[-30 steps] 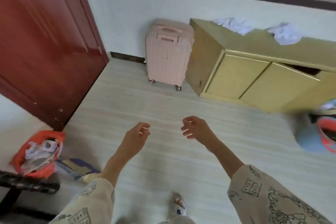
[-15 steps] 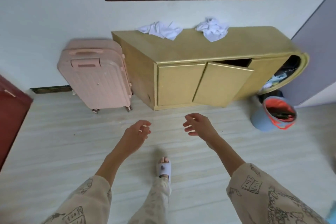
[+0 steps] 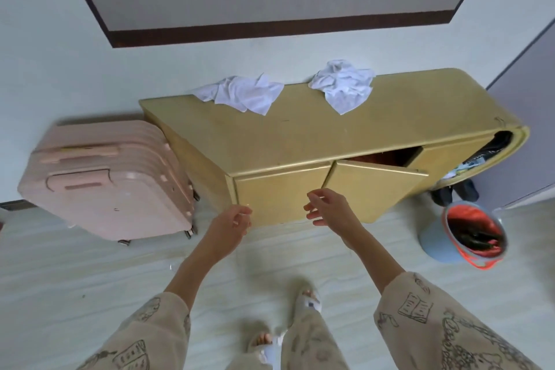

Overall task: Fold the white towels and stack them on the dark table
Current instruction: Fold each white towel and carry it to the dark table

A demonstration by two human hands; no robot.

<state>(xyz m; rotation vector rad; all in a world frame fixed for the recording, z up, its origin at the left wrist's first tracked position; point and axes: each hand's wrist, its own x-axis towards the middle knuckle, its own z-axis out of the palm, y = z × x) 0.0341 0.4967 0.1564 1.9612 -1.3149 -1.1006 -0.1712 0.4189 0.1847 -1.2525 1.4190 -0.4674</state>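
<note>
Two crumpled white towels lie on top of a low yellow cabinet point(image 3: 300, 141) against the wall: a flatter towel point(image 3: 243, 93) near the cabinet's left end and a bunched towel point(image 3: 344, 85) near the middle. My left hand point(image 3: 229, 224) and my right hand point(image 3: 329, 210) are raised in front of the cabinet doors, well below the towels. Both hands hold nothing, with fingers loosely curled and apart. No dark table is in view.
A pink suitcase point(image 3: 108, 180) stands left of the cabinet. One cabinet door point(image 3: 372, 189) hangs ajar toward me. A blue bin with an orange liner point(image 3: 468, 234) sits on the floor at the right. My feet in slippers stand on pale floorboards.
The view has swung right from the red door to face the cabinet, and I have stepped closer. Both hands stay empty and are raised toward the cabinet.
</note>
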